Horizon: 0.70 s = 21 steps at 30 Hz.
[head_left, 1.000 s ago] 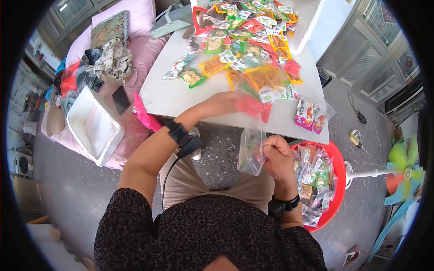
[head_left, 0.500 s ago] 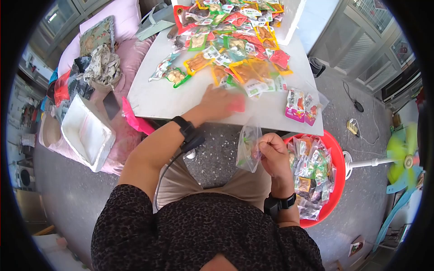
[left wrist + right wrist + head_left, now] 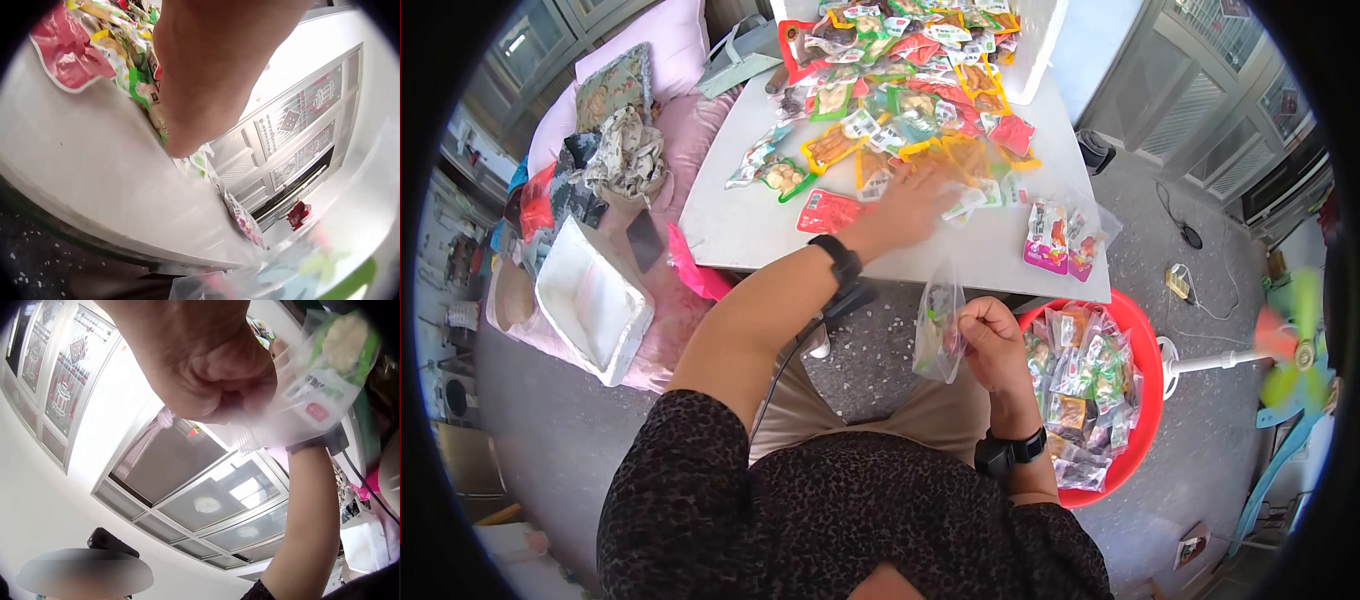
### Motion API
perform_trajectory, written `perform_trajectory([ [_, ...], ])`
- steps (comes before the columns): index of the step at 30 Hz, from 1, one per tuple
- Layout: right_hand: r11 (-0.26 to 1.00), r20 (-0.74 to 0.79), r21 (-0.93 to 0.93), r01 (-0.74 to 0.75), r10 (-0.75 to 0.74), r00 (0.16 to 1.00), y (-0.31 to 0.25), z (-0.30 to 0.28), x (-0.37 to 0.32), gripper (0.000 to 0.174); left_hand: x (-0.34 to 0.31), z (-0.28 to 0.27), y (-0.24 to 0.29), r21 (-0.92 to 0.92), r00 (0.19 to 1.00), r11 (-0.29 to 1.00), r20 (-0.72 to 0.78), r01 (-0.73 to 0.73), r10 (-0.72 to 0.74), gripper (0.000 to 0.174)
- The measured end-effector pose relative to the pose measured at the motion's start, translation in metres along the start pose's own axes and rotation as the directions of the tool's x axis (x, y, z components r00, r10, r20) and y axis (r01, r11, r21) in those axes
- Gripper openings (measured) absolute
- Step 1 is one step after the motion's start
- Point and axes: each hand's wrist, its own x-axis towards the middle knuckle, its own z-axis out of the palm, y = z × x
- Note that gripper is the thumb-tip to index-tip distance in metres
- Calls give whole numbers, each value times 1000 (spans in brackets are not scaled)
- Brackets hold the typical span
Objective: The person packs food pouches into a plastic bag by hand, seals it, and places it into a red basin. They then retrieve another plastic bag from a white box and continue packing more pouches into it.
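Observation:
My left hand (image 3: 905, 210) reaches across the table, fingers stretched out over the near edge of the packet pile, at the yellow-edged packets (image 3: 965, 158). Its fingertips are blurred in the head view. A red packet (image 3: 830, 212) lies flat on the table beside the left wrist. Over the gap in front of the table, my right hand (image 3: 997, 345) pinches the edge of a clear plastic bag (image 3: 935, 335). In the right wrist view, a green-edged packet (image 3: 345, 344) with pale pieces shows inside that bag.
More food packets (image 3: 900, 75) heap toward the white box at the table's back. Two purple-and-white packets (image 3: 1047, 238) lie at the right edge. A red tub (image 3: 1148, 400) of filled clear bags stands below right, near a running fan (image 3: 1303, 355). A white foam box (image 3: 590, 300) rests at left.
My left hand carried the red packet leftward, let it go on the table, and moved forward to the pile. The right hand keeps holding the clear bag.

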Motion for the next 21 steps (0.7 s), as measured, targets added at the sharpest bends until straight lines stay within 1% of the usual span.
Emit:
perform_trajectory([
  [3,1000,-26,11,2,-2,1000,-2,-3,-2,3,13,25,3,-94,998,996,-67,-8,2,40],
  [6,1000,-53,3,-7,7,999,-2,-8,-6,2,23,27,-7,-11,997,1000,-78,-8,7,25],
  [9,999,-71,-7,-33,33,997,1,-13,-7,1,14,11,-20,52,997,998,-70,-23,27,18],
  [12,999,-56,16,-36,37,998,3,-12,-3,1,-4,1,-39,88,989,991,-99,-101,109,15],
  [15,999,-46,7,-37,38,998,5,-9,1,2,-24,-17,-51,59,991,990,7,-130,130,15],
  [18,999,-22,8,-31,31,999,7,-10,4,3,-47,-28,-69,96,985,981,-19,-167,169,13],
  [21,999,-24,5,-38,38,999,10,-11,5,3,-69,-33,-89,168,991,980,103,-107,90,13],
])
